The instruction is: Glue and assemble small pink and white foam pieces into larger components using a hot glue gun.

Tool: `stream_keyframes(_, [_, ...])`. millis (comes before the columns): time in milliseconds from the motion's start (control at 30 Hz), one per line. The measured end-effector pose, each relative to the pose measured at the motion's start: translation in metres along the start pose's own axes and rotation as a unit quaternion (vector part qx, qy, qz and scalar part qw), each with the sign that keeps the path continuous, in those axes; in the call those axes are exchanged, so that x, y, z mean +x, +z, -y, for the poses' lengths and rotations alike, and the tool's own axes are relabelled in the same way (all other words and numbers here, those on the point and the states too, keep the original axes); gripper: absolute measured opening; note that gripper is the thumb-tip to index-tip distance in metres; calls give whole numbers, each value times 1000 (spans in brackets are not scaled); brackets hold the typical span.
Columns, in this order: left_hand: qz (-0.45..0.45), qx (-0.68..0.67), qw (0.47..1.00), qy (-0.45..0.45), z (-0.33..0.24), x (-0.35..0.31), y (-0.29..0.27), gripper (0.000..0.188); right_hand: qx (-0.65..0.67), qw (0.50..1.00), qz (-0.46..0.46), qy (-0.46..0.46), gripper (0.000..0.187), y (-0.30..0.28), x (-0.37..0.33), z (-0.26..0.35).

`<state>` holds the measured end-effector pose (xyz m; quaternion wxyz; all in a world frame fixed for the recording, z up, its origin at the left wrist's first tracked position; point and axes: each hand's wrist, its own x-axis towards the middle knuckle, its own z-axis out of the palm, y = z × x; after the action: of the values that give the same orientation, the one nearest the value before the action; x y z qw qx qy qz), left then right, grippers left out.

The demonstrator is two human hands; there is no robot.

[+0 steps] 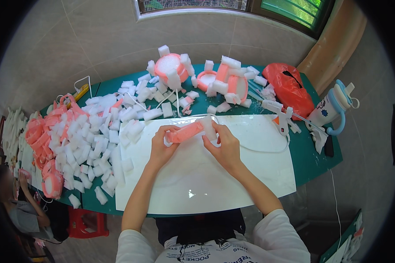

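Over the white glossy board (197,184), my left hand (163,147) grips a pink padded band-like piece (186,132) by its left end. A white foam block (209,127) sits against the piece's right end, pinched between the fingers and thumb of my right hand (226,148). Whether block and band are stuck together cannot be told. Beyond my hands stand pink round pieces with foam blocks around their rims, one (170,65) at the back middle and others (238,87) right of it.
Loose white foam blocks (90,151) heap on the green table's left, beside pink pieces (39,138). Right of the board are a white glue gun (274,106) with its cord, a red plastic bag (285,85) and a tumbler (329,107). Another person (24,217) sits at far left near a red stool (87,224).
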<state>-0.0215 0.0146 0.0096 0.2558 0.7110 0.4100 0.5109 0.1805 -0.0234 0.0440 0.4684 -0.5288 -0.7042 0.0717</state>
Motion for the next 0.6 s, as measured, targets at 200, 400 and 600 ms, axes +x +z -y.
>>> stream_keyframes(200, [-18, 14, 999, 47, -4, 2, -4, 36, 37, 996, 34, 70, 44, 4, 3, -5])
stream_keyframes(400, [14, 32, 999, 30, -10, 0, -3, 44, 126, 977, 76, 156, 43, 12, 0, -13])
stream_keyframes(600, [39, 66, 997, 22, -14, 1, -7, 52, 137, 972, 97, 167, 46, 17, -2, -18])
